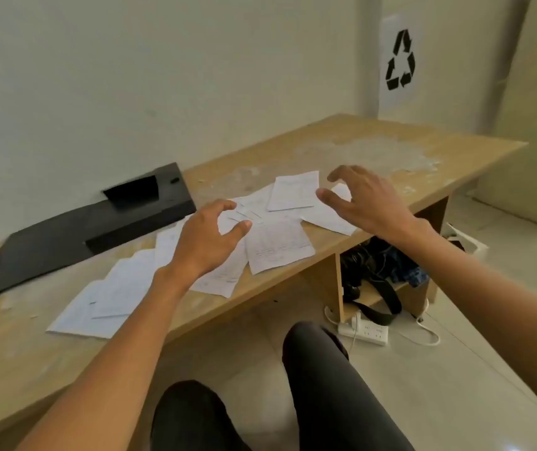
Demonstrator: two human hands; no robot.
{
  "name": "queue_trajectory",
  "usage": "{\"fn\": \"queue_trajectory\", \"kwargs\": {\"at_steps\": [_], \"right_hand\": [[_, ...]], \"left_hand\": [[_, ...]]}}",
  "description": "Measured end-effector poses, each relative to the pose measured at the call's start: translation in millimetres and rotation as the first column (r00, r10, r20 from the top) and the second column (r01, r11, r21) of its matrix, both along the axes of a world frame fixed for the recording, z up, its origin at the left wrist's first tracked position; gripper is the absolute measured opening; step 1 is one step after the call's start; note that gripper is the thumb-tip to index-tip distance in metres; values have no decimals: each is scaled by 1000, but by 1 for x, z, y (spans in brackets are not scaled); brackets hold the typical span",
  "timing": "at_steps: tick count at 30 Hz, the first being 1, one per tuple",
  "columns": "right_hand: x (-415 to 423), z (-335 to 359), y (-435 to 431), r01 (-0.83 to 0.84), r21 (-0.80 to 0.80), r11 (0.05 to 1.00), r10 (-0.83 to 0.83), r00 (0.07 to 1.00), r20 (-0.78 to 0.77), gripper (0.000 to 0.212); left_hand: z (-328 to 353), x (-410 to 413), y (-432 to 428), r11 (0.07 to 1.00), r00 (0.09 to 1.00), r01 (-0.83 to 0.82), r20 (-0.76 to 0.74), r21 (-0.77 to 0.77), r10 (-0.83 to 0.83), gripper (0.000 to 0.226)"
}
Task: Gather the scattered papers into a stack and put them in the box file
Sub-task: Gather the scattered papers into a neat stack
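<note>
No stack existed yet: the papers (273, 249) lay scattered along the worktop's (423, 151) front edge. The box file (98, 229) lay open at the back edge. My left hand (205, 242) and right hand (368, 203) hovered, each grip spread, holding nothing.

A black recycling symbol of three chasing arrows is showing on a white sheet (397, 61) stuck to the wall (163, 76). Papers (276, 249) are carrying printed lines and perhaps tables, too blurred to read.
</note>
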State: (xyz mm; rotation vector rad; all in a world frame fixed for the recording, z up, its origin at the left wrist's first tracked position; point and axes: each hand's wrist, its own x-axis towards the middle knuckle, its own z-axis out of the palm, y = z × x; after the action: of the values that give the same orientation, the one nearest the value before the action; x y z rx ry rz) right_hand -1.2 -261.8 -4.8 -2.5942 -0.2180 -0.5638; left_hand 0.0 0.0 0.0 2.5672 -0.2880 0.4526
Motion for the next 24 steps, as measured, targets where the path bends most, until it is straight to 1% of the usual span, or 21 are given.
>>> {"fn": "queue_trajectory", "kwargs": {"at_steps": [3,8,10,12,18,21,23,24], "right_hand": [[10,-21,-13,96,-27,995,-96,995,-11,53],[25,-41,-23,203,-85,975,-211,972,-105,54],[31,-46,-23,210,-136,968,-228,964,-136,53],[39,-45,-22,198,-169,965,-225,962,-157,50],[64,-38,-18,129,-156,979,-166,954,-249,45],[66,-41,-16,155,-107,982,-175,961,-214,48],[64,-42,-14,218,-64,974,-225,962,-153,53],[62,-42,-13,249,-67,966,-256,957,-138,55]], "left_hand": [[-12,20,-15,999,999,22,-42,35,-20,47],[-33,49,-29,993,988,71,-142,89,-58,49],[-40,55,-29,984,985,98,-155,147,-75,49],[-44,61,-28,975,988,106,-128,193,-82,48],[-46,66,-24,969,991,119,-85,218,-103,47],[-48,64,-23,972,991,127,-78,200,-113,53],[-47,63,-23,973,990,130,-77,189,-117,53],[-46,63,-23,975,990,129,-82,183,-115,52]]}}
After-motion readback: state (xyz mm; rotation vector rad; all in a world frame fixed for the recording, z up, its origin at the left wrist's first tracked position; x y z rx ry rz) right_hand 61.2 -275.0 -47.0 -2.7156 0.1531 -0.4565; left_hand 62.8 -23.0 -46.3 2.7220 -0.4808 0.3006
